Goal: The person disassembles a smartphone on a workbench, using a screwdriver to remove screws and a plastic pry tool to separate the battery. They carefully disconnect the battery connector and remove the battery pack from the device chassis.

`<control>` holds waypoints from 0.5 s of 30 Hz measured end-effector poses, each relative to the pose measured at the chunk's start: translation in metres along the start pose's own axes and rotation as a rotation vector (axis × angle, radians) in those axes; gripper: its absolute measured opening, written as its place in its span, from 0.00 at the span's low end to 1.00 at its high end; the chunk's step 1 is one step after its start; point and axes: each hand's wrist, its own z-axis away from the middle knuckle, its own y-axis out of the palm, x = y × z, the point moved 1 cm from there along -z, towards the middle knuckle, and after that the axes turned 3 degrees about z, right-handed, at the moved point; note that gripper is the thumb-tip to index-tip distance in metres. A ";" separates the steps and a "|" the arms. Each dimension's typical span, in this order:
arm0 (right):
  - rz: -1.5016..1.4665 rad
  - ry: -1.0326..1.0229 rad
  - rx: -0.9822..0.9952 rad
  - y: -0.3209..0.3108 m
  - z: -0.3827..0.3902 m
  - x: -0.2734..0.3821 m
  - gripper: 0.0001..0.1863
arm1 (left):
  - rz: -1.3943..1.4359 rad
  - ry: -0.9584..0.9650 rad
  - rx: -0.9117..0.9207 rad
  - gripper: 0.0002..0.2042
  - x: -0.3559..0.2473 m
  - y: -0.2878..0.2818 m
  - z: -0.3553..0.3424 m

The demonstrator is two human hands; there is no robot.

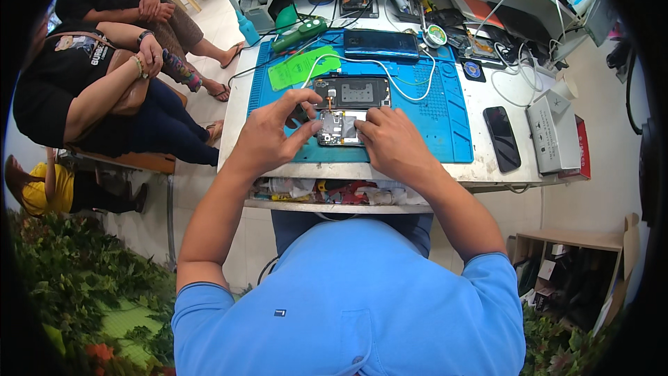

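Observation:
An opened phone (pixel 339 127) lies on the blue repair mat (pixel 445 129), its circuit board and battery bared. Just beyond it is its dark back cover (pixel 356 92), joined to it by a thin orange ribbon cable. My left hand (pixel 273 132) arches over the phone's left side, thumb and forefinger apart with nothing visible between them. Its thumb tip is by the board. A small dark thing shows partly beneath those fingers; I cannot make out its kind. My right hand (pixel 396 141) has its bent fingers closed on the phone's right end.
Behind lie a dark blue phone (pixel 381 44), a green card (pixel 303 67), a white cable (pixel 410 97) and a solder reel (pixel 435 35). To the right are a black phone (pixel 502 138) and a white box (pixel 554 131). An open drawer (pixel 337 191) holds parts. People sit at left.

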 end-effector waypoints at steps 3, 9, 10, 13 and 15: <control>0.000 0.002 0.013 0.000 0.000 0.000 0.13 | 0.135 0.061 0.049 0.24 0.001 0.001 0.002; -0.011 -0.014 0.000 -0.002 -0.002 0.003 0.12 | 0.089 0.101 0.053 0.25 0.003 0.000 0.003; -0.014 -0.017 -0.004 -0.002 -0.002 0.004 0.12 | 0.041 0.093 0.036 0.25 0.002 0.001 0.004; -0.059 -0.032 -0.015 -0.001 -0.003 0.009 0.08 | 0.000 0.067 0.011 0.27 -0.001 0.000 0.005; -0.090 -0.040 -0.031 0.001 -0.005 0.011 0.06 | 0.112 0.049 0.029 0.28 0.000 -0.001 0.007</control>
